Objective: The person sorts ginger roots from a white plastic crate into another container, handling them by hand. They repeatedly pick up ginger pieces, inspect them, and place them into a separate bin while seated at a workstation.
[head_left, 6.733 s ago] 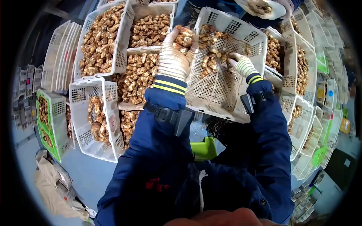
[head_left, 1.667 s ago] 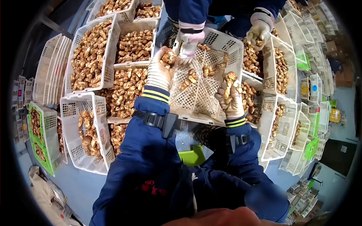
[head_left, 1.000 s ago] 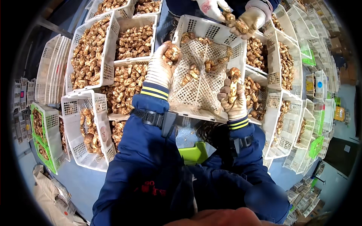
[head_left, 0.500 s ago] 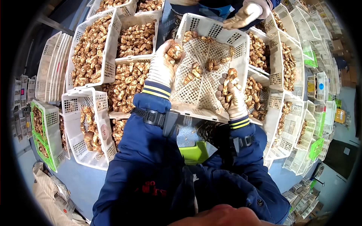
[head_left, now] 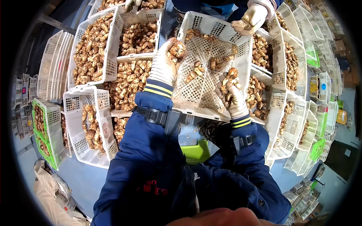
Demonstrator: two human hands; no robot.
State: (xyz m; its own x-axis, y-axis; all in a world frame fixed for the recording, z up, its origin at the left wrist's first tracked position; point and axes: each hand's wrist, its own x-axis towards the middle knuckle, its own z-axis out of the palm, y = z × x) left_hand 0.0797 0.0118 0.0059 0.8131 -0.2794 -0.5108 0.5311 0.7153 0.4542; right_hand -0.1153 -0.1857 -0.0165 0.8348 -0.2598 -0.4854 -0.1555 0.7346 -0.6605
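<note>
Both my hands wear pale striped gloves and are over a white perforated crate [head_left: 203,105] in front of me. At its left wall, my left hand [head_left: 164,64] is closed around a brown-and-white mushroom [head_left: 176,50] with a rounded cap. Near the crate's right front corner, my right hand [head_left: 236,101] grips another mushroom [head_left: 230,77], its cap pointing away from me; the fingertips look dark and soiled. Only a few loose mushrooms [head_left: 196,71] lie on the crate's lattice floor, mostly toward the middle and the far wall.
Crates heaped with mushrooms flank me, such as a full crate [head_left: 92,49] at left and another [head_left: 260,51] at right. Across from me, a co-worker's gloved hand [head_left: 250,19] hovers by the far right corner. A green container [head_left: 196,152] sits below, near my body.
The view has shifted slightly; my hands keep the same mushrooms in nearly the same place. A co-worker's gloved fingers have appeared at the top left, above the crates there.
</note>
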